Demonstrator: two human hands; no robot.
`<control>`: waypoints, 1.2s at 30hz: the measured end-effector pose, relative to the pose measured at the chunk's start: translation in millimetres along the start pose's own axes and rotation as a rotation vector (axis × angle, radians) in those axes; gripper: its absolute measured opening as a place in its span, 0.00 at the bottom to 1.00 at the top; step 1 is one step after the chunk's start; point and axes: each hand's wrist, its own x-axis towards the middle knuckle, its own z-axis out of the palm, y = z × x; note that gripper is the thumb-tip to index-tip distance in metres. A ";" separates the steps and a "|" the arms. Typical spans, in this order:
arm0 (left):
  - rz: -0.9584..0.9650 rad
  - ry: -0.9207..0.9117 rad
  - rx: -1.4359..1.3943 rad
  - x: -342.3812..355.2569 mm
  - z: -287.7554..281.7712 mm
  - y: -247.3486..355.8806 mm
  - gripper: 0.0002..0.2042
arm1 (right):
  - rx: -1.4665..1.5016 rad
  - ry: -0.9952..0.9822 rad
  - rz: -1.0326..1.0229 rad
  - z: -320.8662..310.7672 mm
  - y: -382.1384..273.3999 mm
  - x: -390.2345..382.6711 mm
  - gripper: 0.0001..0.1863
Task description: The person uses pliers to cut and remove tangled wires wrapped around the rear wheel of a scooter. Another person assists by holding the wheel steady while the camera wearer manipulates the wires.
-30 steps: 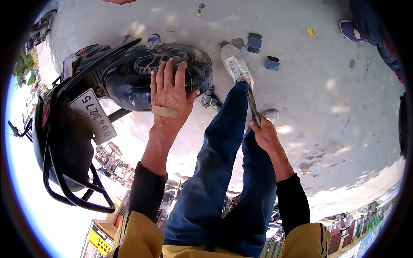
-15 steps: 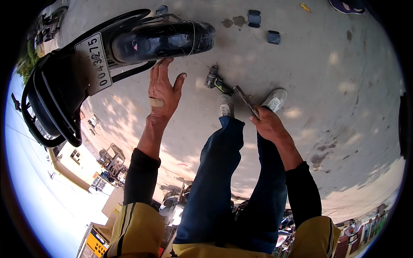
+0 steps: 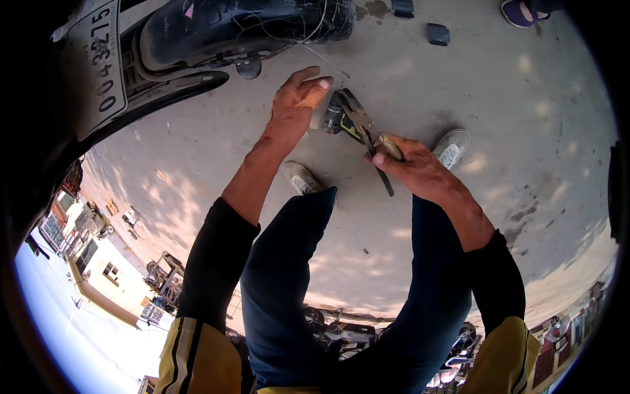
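Left hand: the left hand point(image 3: 295, 105) is hovering near the upper centre, fingers bent, thumb extending; cannot tell whether it is pinching anything.
Right hand: the right hand point(image 3: 420, 167) is closing around the handles of the pliers point(image 3: 359, 118), right of centre.
Pliers: pointing toward the upper left, handles spreading apart.
Wire: the wire point(image 3: 321, 23) is trailing from the black mudguard point(image 3: 223, 33), upper left.
Drill: the drill point(image 3: 332, 117) is lying on the ground behind the pliers, upper centre.
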 end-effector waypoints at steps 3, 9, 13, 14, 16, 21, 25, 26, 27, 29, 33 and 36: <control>0.063 -0.055 -0.224 21.6 9.8 -11.9 0.23 | 0.092 0.039 -0.150 4.2 0.5 22.0 0.20; 0.190 -0.250 -0.298 67.3 -3.7 -39.2 0.15 | 0.237 0.007 -0.410 11.3 24.4 70.9 0.22; 0.431 -0.290 -0.296 96.1 -14.0 -58.4 0.14 | 0.180 -0.045 -0.454 -3.7 28.8 95.8 0.36; 0.459 -0.258 -0.262 96.3 -12.8 -56.6 0.14 | 0.207 -0.046 -0.489 -7.4 30.5 101.6 0.36; 0.527 -0.222 -0.159 95.2 -20.2 -59.7 0.15 | 0.225 -0.076 -0.507 -8.2 34.8 112.1 0.39; 0.645 -0.138 -0.093 115.5 -34.9 -83.3 0.14 | 0.185 -0.117 -0.542 -6.0 25.9 126.5 0.37; 0.648 -0.118 -0.121 129.6 -40.6 -94.3 0.13 | 0.360 -0.161 -0.535 10.7 3.0 135.3 0.32; 0.628 -0.123 -0.159 134.0 -38.1 -93.0 0.12 | 0.435 -0.164 -0.519 15.0 -1.8 137.7 0.29; 0.587 -0.155 -0.156 136.0 -34.7 -91.9 0.11 | 0.509 -0.171 -0.493 17.7 -4.5 138.9 0.27; 0.502 -0.185 -0.161 132.3 -31.3 -91.3 0.09 | 0.467 -0.176 -0.530 23.4 -11.5 140.1 0.35; 0.549 -0.259 -0.289 128.7 -28.5 -94.5 0.07 | 0.524 -0.176 -0.576 33.3 -20.2 137.0 0.33; 0.424 -0.436 -0.436 112.8 -31.3 -87.7 0.06 | 0.569 -0.140 -0.611 36.3 -17.1 144.8 0.29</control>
